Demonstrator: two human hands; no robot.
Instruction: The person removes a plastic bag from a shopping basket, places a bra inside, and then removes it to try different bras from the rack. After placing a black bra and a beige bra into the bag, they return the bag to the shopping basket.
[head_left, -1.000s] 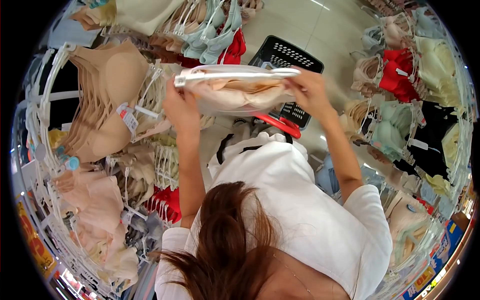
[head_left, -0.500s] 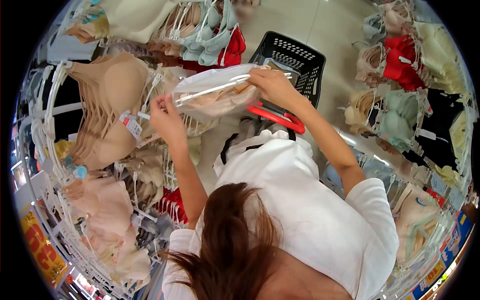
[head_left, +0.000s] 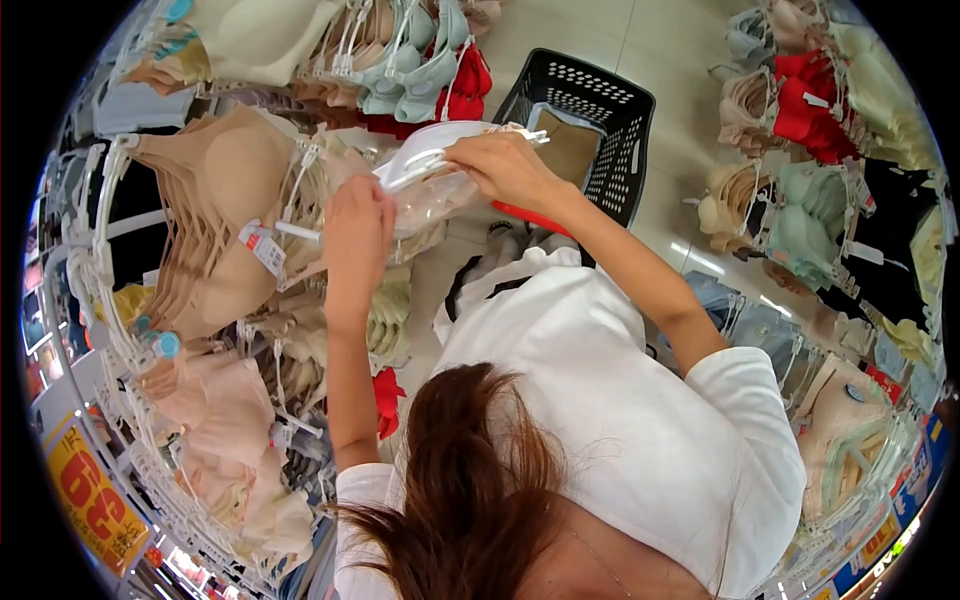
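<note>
A clear plastic bag (head_left: 440, 208) with pale beige contents is held up in front of me, between both hands. A white hanger (head_left: 413, 172) lies along its upper side. My right hand (head_left: 508, 168) is closed over the bag's right end and the hanger. At the left end, my left hand (head_left: 358, 222) has its fingers pinched together at the bag's edge; the fingertips are partly hidden. Just behind the right hand stands a black shopping basket (head_left: 618, 150) on the floor, with a flat brown and grey-blue item (head_left: 563, 140) inside.
Beige bras (head_left: 225, 190) hang on a white rack close to my left. Light blue bras (head_left: 428, 80) and red ones hang farther forward. Another rack on the right carries green bras (head_left: 805, 215) and red bras (head_left: 812, 105). A yellow price sign (head_left: 95, 495) is at lower left.
My hands have drawn closer together. The left hand has moved right and turned; the right has shifted slightly left. The bag and hanger look shorter from here, and more of the basket's inside shows.
</note>
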